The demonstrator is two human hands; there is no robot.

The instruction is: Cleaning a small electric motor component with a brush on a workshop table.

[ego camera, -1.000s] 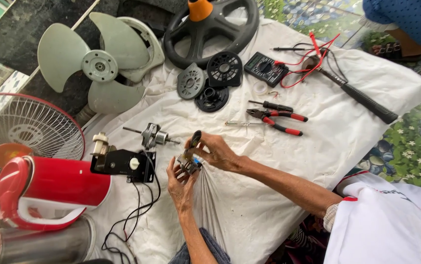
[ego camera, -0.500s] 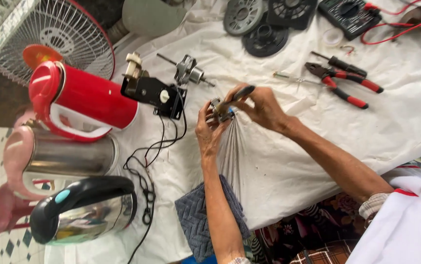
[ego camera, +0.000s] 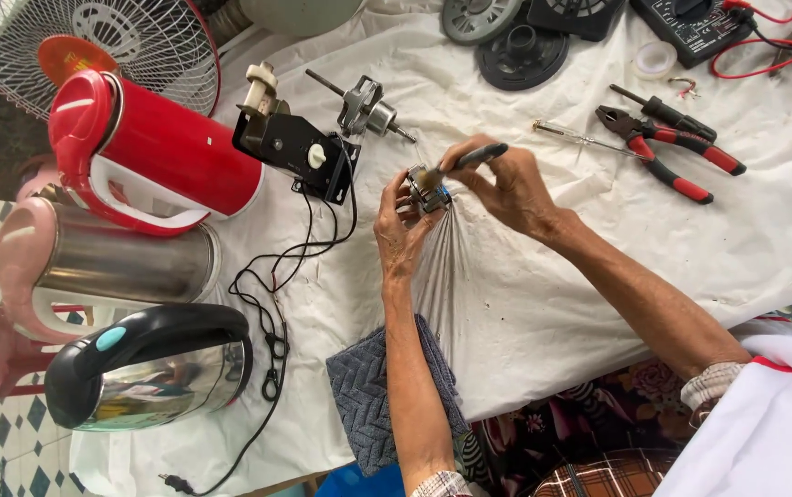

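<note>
The small metal motor part with a blue patch [ego camera: 427, 191] sits pinched in our left hand [ego camera: 399, 228], fingers curled around it just above the white cloth [ego camera: 543, 304]. Our right hand [ego camera: 511, 187] grips a dark-handled screwdriver [ego camera: 469, 160]; its long axis runs from two o'clock down to eight o'clock, tip on the part. Red-handled pliers [ego camera: 667, 156] lie at two o'clock, a red plastic kettle [ego camera: 152, 152] at nine.

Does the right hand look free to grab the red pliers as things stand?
Probably not yet: the right hand grips a dark-handled tool against the small part held by the left hand. The cloth between it and the pliers looks bare.
</note>
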